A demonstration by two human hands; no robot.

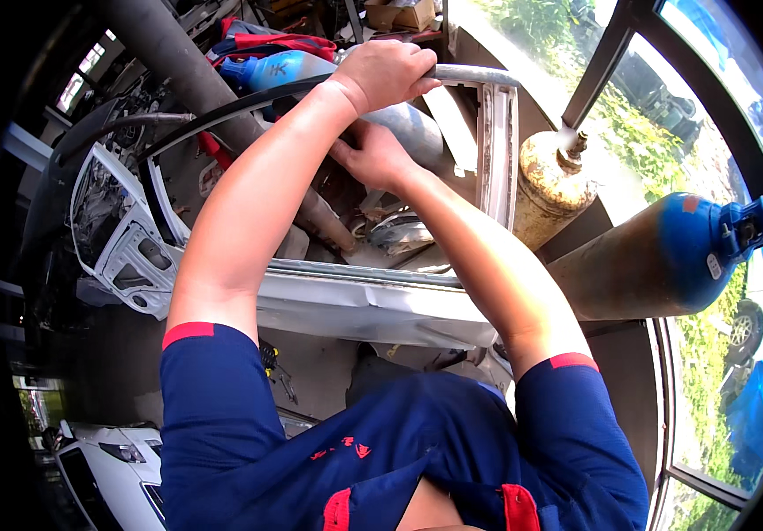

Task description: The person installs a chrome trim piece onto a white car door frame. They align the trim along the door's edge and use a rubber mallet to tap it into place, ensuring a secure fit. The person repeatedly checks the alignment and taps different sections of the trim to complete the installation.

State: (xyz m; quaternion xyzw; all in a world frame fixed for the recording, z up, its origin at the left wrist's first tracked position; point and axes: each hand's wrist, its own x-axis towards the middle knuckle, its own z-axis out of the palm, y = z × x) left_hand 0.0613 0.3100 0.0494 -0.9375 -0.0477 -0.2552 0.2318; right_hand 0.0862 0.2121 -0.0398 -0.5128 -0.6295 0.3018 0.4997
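Note:
A silver-white car door (pixel 372 314) with a glassless window opening stands in front of me, its lower panel creased. My left hand (pixel 387 73) is closed over the top bar of its window frame (pixel 479 76). A black rubber strip (pixel 222 112) runs along the curved top of the frame, from the left up to this hand. Just below my left wrist, my right hand (pixel 376 157) reaches through the window opening with bent fingers. The left wrist partly covers those fingertips, and what they hold cannot be made out.
At the right stand a blue gas cylinder (pixel 655 257) and a rusty cream one (pixel 554 181) beside the windows. Behind the door lie another blue cylinder (pixel 279 69) and a thick grey pipe (pixel 187 62). A second door panel (pixel 129 239) leans left; a white car (pixel 111 469) stands lower left.

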